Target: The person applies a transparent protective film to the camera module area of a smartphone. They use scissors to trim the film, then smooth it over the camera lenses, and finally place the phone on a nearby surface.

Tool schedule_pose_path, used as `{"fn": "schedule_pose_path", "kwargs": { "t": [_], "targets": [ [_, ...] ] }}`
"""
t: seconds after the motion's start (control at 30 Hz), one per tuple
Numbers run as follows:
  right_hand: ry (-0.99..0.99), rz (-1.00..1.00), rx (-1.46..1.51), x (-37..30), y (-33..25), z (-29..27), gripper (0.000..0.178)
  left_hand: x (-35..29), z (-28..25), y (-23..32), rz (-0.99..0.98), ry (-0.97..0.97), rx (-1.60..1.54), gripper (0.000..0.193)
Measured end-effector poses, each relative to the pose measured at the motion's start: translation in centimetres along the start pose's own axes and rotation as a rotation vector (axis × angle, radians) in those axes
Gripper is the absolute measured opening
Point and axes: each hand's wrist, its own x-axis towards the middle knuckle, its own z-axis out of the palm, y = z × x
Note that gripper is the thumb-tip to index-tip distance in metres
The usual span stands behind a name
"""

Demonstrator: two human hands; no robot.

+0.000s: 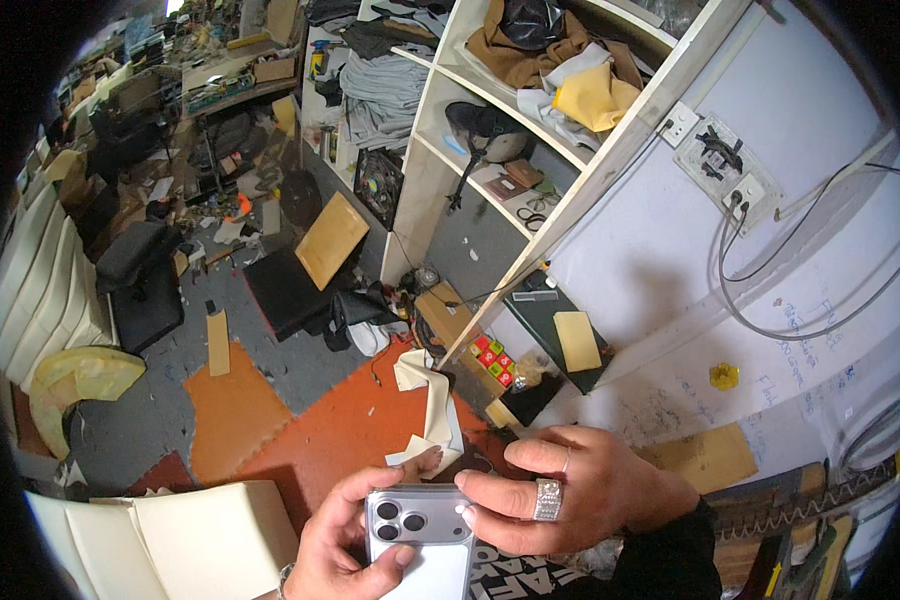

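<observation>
A pale silver smartphone (426, 540) with several round camera lenses sits low in the middle, its back turned up toward me. My left hand (345, 540) is closed around its left side, thumb lying across the back below the lenses. At the phone's upper right edge, the fingertips of my right hand (580, 490) press against it, fingers bent. A wide silver ring (548, 499) is on one of those fingers. The right thumb is hidden, and so is the phone's screen side.
Cream padded seat pieces (205, 530) stand at the lower left. A cream strip (436, 400) lies on the orange floor patch (330, 435). White shelves (495, 95) hold folded fabric. Cables (730, 290) hang from wall sockets at the right. Scraps litter the far floor.
</observation>
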Motion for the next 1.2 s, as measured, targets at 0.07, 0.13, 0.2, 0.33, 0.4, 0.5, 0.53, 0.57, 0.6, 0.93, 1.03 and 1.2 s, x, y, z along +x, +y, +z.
{"fn": "schedule_pose_path", "kwargs": {
  "t": [0.07, 0.13, 0.2, 0.33, 0.4, 0.5, 0.53, 0.57, 0.6, 0.93, 1.03, 1.2],
  "targets": [
    [-0.002, -0.024, -0.006, 0.1, 0.0, -0.3, 0.025, 0.0, 0.0, -0.1, 0.02, 0.003, -0.005, 0.073],
    [-0.002, -0.039, -0.003, 0.3, 0.1, -0.4, 0.025, 0.0, -0.1, -0.2, 0.044, -0.001, -0.007, 0.073],
    [0.004, -0.05, 0.001, 0.3, 0.0, -0.5, 0.026, -0.1, -0.1, -0.3, 0.038, -0.01, -0.031, 0.073],
    [-0.011, -0.088, -0.038, 0.4, 0.0, -0.7, 0.025, -0.3, -0.3, -0.5, 0.047, -0.025, -0.04, 0.073],
    [-0.029, -0.107, -0.061, 0.4, 0.0, -0.9, 0.024, -0.3, -0.4, -0.6, 0.067, -0.039, -0.024, 0.073],
    [-0.031, -0.098, -0.049, 0.4, -0.1, -1.2, 0.023, -0.3, -0.4, -0.7, 0.082, -0.049, -0.019, 0.073],
    [-0.037, -0.105, -0.064, 0.4, -0.1, -1.3, 0.024, -0.3, -0.3, -0.8, 0.084, -0.051, -0.021, 0.073],
    [-0.047, -0.109, -0.07, 0.4, -0.1, -1.5, 0.024, -0.3, -0.3, -0.8, 0.077, -0.057, -0.026, 0.073],
    [-0.065, -0.104, -0.066, 0.3, 0.0, -1.5, 0.025, -0.4, -0.3, -0.8, 0.069, -0.063, -0.031, 0.072],
    [-0.086, -0.181, -0.094, -0.2, 0.2, -2.5, 0.041, -0.4, 0.0, -0.6, 0.103, -0.104, 0.012, 0.07],
    [-0.092, -0.187, -0.104, 0.0, 0.1, -2.7, 0.042, -0.3, -0.1, -0.6, 0.125, -0.111, 0.049, 0.07],
    [-0.112, -0.167, -0.101, 0.3, -0.1, -3.0, 0.038, -0.4, -0.1, -0.6, 0.096, -0.124, -0.005, 0.07]
  ]
}}
